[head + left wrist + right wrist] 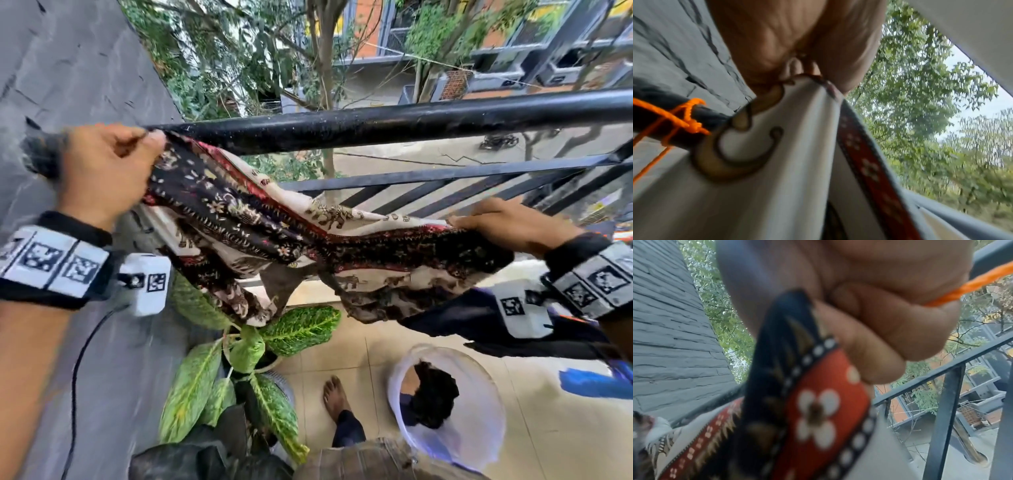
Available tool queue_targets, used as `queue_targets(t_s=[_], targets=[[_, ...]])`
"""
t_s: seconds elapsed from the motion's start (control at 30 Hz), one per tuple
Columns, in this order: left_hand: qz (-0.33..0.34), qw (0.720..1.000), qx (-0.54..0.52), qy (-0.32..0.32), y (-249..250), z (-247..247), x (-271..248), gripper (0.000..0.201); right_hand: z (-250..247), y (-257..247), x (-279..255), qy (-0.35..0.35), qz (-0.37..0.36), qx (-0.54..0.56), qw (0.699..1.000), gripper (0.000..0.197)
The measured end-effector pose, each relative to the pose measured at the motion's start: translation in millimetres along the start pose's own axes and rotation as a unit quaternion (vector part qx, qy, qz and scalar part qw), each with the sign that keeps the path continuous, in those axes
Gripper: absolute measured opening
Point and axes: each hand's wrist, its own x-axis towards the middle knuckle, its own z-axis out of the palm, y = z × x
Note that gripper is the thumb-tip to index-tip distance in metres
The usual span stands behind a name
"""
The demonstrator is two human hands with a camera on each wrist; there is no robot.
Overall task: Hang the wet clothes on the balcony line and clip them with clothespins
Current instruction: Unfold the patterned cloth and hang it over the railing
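Note:
A patterned cloth [281, 226] in black, red and cream, printed with elephants and flowers, stretches between my two hands just below the black balcony rail [394, 120]. My left hand [113, 168] pinches its left end near the rail's wall end, where the cloth [789, 146] hangs from my left hand [803, 68]. My right hand [507, 222] grips the right end of the cloth [818, 402]. An orange line [966, 287] runs past my right hand [869, 324], and the orange line [674, 116] is knotted round a dark bar. No clothespins are in view.
A clear bucket [479, 428] with dark clothes inside stands on the tiled floor below my right arm. A leafy potted plant [239, 370] sits by the grey wall [68, 68]. My bare foot [335, 394] is between them. Dark and blue garments [486, 329] hang at the right.

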Motion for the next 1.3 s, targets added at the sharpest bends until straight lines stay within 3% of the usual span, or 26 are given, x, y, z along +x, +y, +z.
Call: queue_targets(t_s=[0.1, 0.23, 0.3, 0.4, 0.53, 0.63, 0.7, 0.77, 0.83, 0.97, 1.03, 1.17, 1.3], targets=[[0.024, 0.967, 0.247, -0.058, 9, 10, -4, 0.032, -2, -3, 0, -0.065, 0.008, -0.004, 0.998, 0.044], [0.007, 0.951, 0.299, -0.08, 23, 11, -1, 0.024, 3, -13, -3, -0.127, 0.016, -0.01, 0.992, 0.036], [0.005, 0.938, 0.325, -0.118, 22, 9, 8, 0.028, 8, -12, -1, -0.117, 0.006, -0.032, 0.993, 0.038], [0.028, 0.924, 0.361, -0.122, 23, 8, 9, 0.032, 13, -9, 2, -0.087, 0.01, -0.026, 0.996, 0.034], [0.03, 0.935, 0.332, -0.12, 18, 10, 4, 0.033, 18, -7, 3, 0.106, -0.037, -0.081, 0.99, 0.035], [0.011, 0.937, 0.324, -0.127, 15, 9, 5, 0.031, 27, -1, 6, 0.166, -0.089, -0.031, 0.982, 0.031], [-0.017, 0.943, 0.315, -0.108, 13, 11, 3, 0.029, 36, 5, 5, 0.292, -0.166, 0.054, 0.94, 0.028], [-0.051, 0.946, 0.306, -0.093, 11, 12, -3, 0.028, 47, 9, -2, 0.426, -0.207, 0.121, 0.872, 0.02], [-0.068, 0.951, 0.29, -0.086, 7, 14, -7, 0.025, 64, 16, -8, 0.472, -0.188, 0.153, 0.847, 0.017], [-0.091, 0.956, 0.269, -0.066, 1, 15, -8, 0.027, 103, 22, -6, 0.362, -0.049, 0.292, 0.884, 0.027], [-0.095, 0.957, 0.266, -0.066, 0, 16, -6, 0.029, 120, 24, 3, 0.322, -0.011, 0.31, 0.895, 0.028], [-0.083, 0.961, 0.257, -0.067, 0, 16, -6, 0.036, 125, 21, 10, 0.349, -0.047, 0.29, 0.89, 0.017], [-0.085, 0.967, 0.233, -0.053, -3, 13, -7, 0.038, 95, 22, -13, 0.364, -0.166, 0.209, 0.892, 0.014]])
